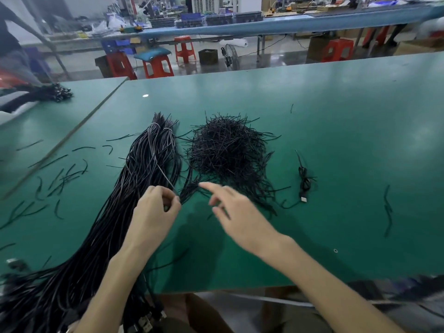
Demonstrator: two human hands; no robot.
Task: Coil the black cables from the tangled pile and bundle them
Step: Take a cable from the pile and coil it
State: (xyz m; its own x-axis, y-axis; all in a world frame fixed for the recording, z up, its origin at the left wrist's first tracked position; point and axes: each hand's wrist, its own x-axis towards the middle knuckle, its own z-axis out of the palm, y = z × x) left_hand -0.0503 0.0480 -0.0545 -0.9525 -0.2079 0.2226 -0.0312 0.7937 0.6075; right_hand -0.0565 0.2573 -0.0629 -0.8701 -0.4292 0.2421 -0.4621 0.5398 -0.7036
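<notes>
Fingers (171, 197) of left hand (153, 213) pinch one cable (164, 174).

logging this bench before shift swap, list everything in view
bundle of long black cables: one, black, left of centre
tangled pile of short black strands: one, black, mid-table, right of the bundle
coiled black cable with a usb plug: one, black, right of the pile
loose short black strands: many, black, table's left
green table top: one, green, under everything
red plastic stools: several, red, floor beyond
left hand: one, pinching a cable of the bundle
right hand: one, open, forefinger out, by the pile
</notes>
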